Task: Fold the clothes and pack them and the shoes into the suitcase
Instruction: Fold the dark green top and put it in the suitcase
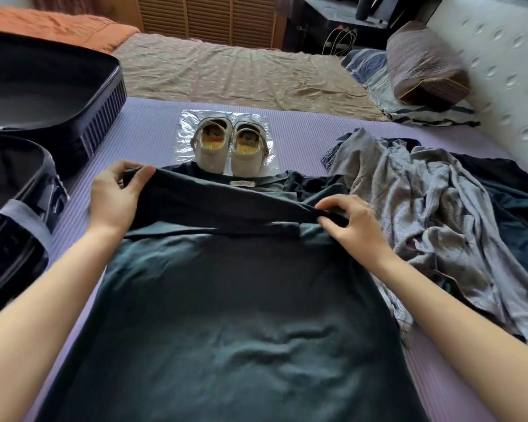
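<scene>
Hands (113, 196) (352, 226) pinching dark shirt's (226, 300) folded edge, shoes (230, 147) beyond

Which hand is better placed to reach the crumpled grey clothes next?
Right, probably. The right hand pinches the shirt fold just beside the grey clothes. The left hand grips the fold's other end, nearer the suitcase, with the shirt between.
</scene>
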### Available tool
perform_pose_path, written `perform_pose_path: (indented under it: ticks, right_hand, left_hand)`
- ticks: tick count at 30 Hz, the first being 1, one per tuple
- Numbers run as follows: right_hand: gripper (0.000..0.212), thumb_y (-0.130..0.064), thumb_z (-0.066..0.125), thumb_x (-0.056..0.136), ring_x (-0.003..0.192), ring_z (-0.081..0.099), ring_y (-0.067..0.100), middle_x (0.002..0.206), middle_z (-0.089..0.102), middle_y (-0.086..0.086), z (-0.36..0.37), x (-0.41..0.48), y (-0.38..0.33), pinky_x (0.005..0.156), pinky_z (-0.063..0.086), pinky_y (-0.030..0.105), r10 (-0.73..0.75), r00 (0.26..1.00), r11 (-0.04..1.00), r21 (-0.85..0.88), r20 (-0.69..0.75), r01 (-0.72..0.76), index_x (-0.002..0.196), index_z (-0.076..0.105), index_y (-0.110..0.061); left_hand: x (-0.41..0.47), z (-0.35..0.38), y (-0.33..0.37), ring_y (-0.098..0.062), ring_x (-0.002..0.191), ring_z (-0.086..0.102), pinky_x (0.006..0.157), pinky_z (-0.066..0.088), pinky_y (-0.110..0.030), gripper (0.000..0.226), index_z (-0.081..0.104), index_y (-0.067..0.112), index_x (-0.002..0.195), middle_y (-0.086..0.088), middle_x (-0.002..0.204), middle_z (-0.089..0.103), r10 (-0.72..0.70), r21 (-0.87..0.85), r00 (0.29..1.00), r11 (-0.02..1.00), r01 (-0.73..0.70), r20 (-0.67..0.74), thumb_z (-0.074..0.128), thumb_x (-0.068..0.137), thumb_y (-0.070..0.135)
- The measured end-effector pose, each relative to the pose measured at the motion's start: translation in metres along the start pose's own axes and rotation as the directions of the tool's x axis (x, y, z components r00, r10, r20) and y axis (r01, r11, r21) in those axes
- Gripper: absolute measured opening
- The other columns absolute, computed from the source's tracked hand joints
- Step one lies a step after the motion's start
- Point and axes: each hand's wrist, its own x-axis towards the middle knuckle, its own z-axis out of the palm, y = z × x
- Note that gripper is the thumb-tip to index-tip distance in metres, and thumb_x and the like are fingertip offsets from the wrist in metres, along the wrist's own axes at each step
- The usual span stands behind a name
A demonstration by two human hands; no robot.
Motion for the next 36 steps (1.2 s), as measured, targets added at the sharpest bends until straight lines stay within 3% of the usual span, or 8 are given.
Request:
perform_pose_path:
  ticks: [5,8,11,16,20,24,31,36]
  right_hand:
    - [0.019,-0.035,0.061,0.089,0.087,0.064,0.008,0.084,0.072,-0.010,0.006,-0.004,0.001,0.112,0.024,0.031,-0.078,0.976,0.994,-0.063,0.205,0.092,0.081,0.072,-0.023]
    - [0.015,-0.030,0.061,0.091,0.077,0.062,0.001,0.075,0.071,-0.010,-0.001,0.000,0.007,0.108,0.032,0.036,-0.013,0.990,1.000,0.012,0.138,0.012,0.080,0.070,-0.025]
    - [0.006,-0.020,0.064,0.089,0.072,0.061,0.003,0.072,0.070,-0.008,-0.005,0.017,0.007,0.094,0.045,0.037,0.017,0.991,1.000,0.015,0.130,-0.019,0.090,0.070,-0.020]
    - [0.020,-0.024,0.065,0.087,0.106,0.052,0.023,0.099,0.065,-0.004,0.006,0.057,0.004,0.104,0.031,0.038,-0.017,0.989,0.957,-0.283,0.149,0.059,0.107,0.069,-0.024]
    - [0.036,-0.032,0.063,0.088,0.126,0.024,0.026,0.126,0.053,-0.004,0.019,0.068,0.011,0.109,0.010,0.036,0.154,0.940,0.876,-0.483,0.305,0.014,0.124,0.059,-0.028]
    - [0.017,-0.039,0.066,0.085,0.124,0.024,0.032,0.116,0.054,0.007,0.024,0.069,0.030,0.099,0.008,0.029,0.224,0.954,0.881,-0.460,0.199,-0.111,0.100,0.069,-0.033]
    - [0.012,-0.029,0.061,0.089,0.113,0.048,0.022,0.099,0.068,0.002,0.015,0.078,0.030,0.099,0.011,0.027,0.184,0.980,0.936,-0.292,-0.074,-0.198,0.097,0.069,-0.023]
    - [0.012,-0.032,0.057,0.091,0.120,0.043,0.030,0.104,0.064,0.013,0.033,0.091,0.047,0.107,0.010,0.036,0.263,0.965,0.887,-0.391,-0.012,-0.246,0.095,0.067,-0.027]
  left_hand:
    - [-0.015,-0.002,-0.004,-0.012,0.084,0.057,0.084,0.042,-0.028,0.021,0.064,0.026,0.076,0.008,0.081,0.063,-0.105,-0.028,0.982,0.993,0.111,0.160,0.058,0.088,0.042]
    - [-0.025,-0.004,-0.002,-0.006,0.076,0.060,0.080,0.042,-0.013,0.061,0.062,0.014,0.051,0.002,0.076,0.067,-0.229,-0.050,0.930,0.966,0.254,0.289,0.037,0.093,0.050]
    - [-0.030,-0.007,-0.008,-0.001,0.061,0.060,0.071,0.043,-0.013,0.065,0.055,0.015,0.036,0.005,0.059,0.069,-0.266,0.121,0.891,0.964,0.237,0.367,0.047,0.094,0.044]
    - [-0.029,-0.010,-0.011,-0.013,0.074,0.063,0.074,0.045,-0.026,0.006,0.070,0.017,0.084,0.001,0.077,0.069,-0.090,0.364,0.956,0.931,-0.019,0.279,0.071,0.082,0.023]
    - [-0.029,-0.011,-0.014,-0.017,0.078,0.062,0.081,0.048,-0.032,0.020,0.068,0.022,0.093,0.002,0.081,0.068,-0.122,0.456,0.933,0.888,-0.050,0.340,0.077,0.075,0.023]
    - [-0.032,-0.016,-0.022,-0.016,0.074,0.061,0.071,0.046,-0.028,0.018,0.067,0.023,0.087,0.009,0.070,0.062,-0.177,0.518,0.916,0.855,-0.038,0.360,0.079,0.074,0.022]
    - [-0.017,-0.013,-0.017,-0.012,0.070,0.054,0.060,0.035,-0.002,0.009,0.067,0.015,0.087,-0.004,0.079,0.060,-0.100,0.305,0.967,0.952,0.025,0.233,0.072,0.080,0.011]
    - [0.007,-0.008,-0.024,-0.017,0.073,0.058,0.066,0.047,-0.028,0.012,0.058,0.026,0.077,-0.007,0.082,0.063,-0.283,0.035,0.946,0.959,0.281,0.157,0.069,0.084,0.023]
